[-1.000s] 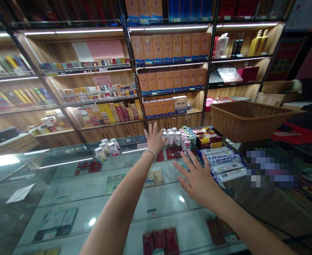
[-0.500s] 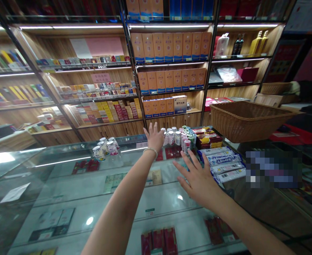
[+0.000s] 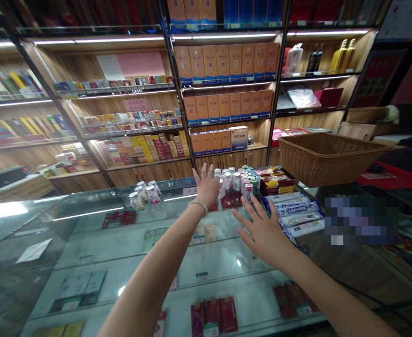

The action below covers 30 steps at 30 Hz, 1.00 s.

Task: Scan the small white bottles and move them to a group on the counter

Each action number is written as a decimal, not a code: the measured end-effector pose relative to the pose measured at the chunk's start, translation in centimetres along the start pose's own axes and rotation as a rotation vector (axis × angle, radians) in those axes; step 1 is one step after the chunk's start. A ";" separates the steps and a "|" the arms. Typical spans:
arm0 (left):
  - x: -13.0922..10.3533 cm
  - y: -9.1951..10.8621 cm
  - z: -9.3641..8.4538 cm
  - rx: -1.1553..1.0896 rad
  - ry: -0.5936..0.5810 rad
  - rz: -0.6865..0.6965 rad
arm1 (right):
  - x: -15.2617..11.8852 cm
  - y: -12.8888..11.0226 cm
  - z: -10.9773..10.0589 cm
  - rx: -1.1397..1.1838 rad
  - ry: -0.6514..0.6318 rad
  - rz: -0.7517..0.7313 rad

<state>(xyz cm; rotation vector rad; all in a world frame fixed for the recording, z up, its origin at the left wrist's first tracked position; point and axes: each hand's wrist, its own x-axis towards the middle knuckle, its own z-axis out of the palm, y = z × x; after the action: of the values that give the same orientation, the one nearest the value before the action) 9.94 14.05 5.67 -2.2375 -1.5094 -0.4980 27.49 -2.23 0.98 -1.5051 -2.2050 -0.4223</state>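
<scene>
My left hand (image 3: 207,186) is stretched over the glass counter, fingers spread, its thumb side right against the small white-capped bottles (image 3: 227,181). Whether it touches one cannot be made out. My right hand (image 3: 263,231) has its fingers spread too and holds nothing. Just past its fingertips stand small pink and green cans (image 3: 248,189), close beside the bottles. Blue and white long packets (image 3: 299,209) lie to the right of this hand. Another group of small capped bottles (image 3: 146,194) stands on the glass to the left.
A wicker basket (image 3: 332,161) sits at the right, behind the packets. Red and yellow snack boxes (image 3: 278,180) adjoin the cans. Cigarette packs (image 3: 214,314) show under the glass counter top (image 3: 220,262). Shelves with orange boxes (image 3: 223,63) stand at the back.
The view has shifted slightly, so the counter goods appear a little to the right. Both hands keep nearly the same spread pose and place over the counter.
</scene>
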 end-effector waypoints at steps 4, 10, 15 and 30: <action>-1.6 0.3 -1.2 0.016 0.000 0.038 | 0.0 0.0 0.0 0.010 -0.030 0.009; -4.0 0.5 -3.3 0.018 -0.022 0.061 | 0.1 -0.1 -0.2 0.002 -0.033 0.027; -6.7 0.4 -4.8 0.020 -0.002 0.092 | 0.3 0.0 -0.4 0.002 -0.057 0.062; -13.1 0.7 -8.7 0.001 0.019 0.128 | -0.3 -1.2 -0.7 0.032 -0.027 0.029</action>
<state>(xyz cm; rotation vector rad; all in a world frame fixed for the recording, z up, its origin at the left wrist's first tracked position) 5.32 -0.99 6.52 -2.3033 -1.3462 -0.4780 26.58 -3.24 1.40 -1.5321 -2.1979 -0.3576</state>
